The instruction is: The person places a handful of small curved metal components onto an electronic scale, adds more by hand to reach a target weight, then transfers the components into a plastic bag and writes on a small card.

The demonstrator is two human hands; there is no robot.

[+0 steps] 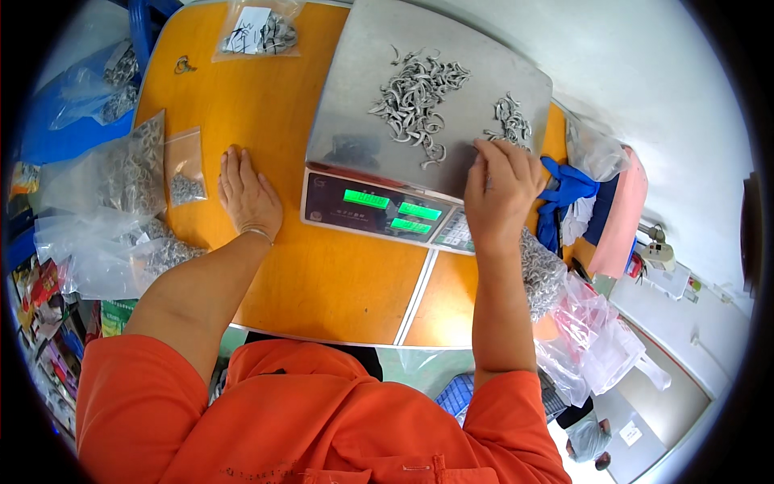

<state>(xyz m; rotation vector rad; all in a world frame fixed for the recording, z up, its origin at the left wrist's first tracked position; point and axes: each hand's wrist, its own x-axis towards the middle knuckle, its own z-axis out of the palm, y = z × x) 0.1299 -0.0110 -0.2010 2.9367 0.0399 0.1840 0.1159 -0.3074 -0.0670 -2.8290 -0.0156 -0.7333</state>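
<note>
A digital weighing scale with a wide steel plate and lit green displays stands on the orange-yellow table. On the plate lies a large heap of small curved grey metal pieces, with a smaller pile of them to its right. My right hand is at the near edge of the smaller pile. Its fingers are curled together, and what they hold, if anything, is hidden. My left hand lies flat on the table left of the scale, fingers stretched out, holding nothing.
Clear bags of metal parts line the left side, beside a small bag. Another labelled bag lies at the back. Blue gloves and a heap of grey parts are at the right. A person is at lower right.
</note>
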